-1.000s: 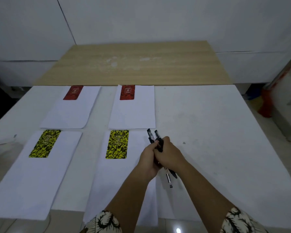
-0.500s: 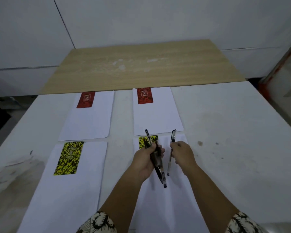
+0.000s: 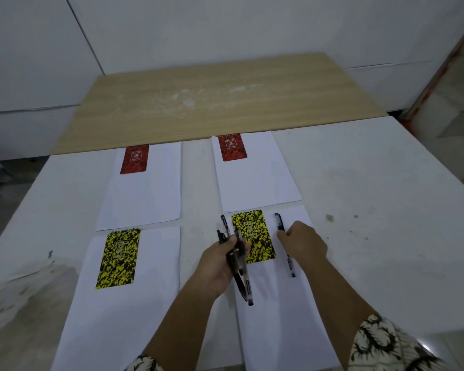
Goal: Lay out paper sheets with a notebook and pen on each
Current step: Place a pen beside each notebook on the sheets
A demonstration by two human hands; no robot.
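Note:
Several white paper sheets lie in two rows on the white table [image 3: 373, 210]. The far sheets [image 3: 145, 194] [image 3: 260, 180] each carry a red notebook [image 3: 134, 159] [image 3: 232, 147]. The near left sheet [image 3: 118, 303] bears a yellow-black notebook [image 3: 118, 259]; the near right sheet [image 3: 281, 317] has another [image 3: 255, 234]. My left hand [image 3: 217, 266] grips a bundle of black pens [image 3: 239, 269] over the near right sheet's left edge. My right hand [image 3: 303, 242] holds a single pen [image 3: 280, 226] flat against that sheet, right of its notebook.
A bare wooden board [image 3: 220, 103] lies beyond the far sheets, against white wall panels. A crumpled clear wrapper [image 3: 24, 274] sits at the table's left side. The table's right half shows only small stains [image 3: 329, 217].
My hands have separated. My right hand took one pen from the bundle and lowered it onto the near right sheet, right of the notebook. The camera view shifted left.

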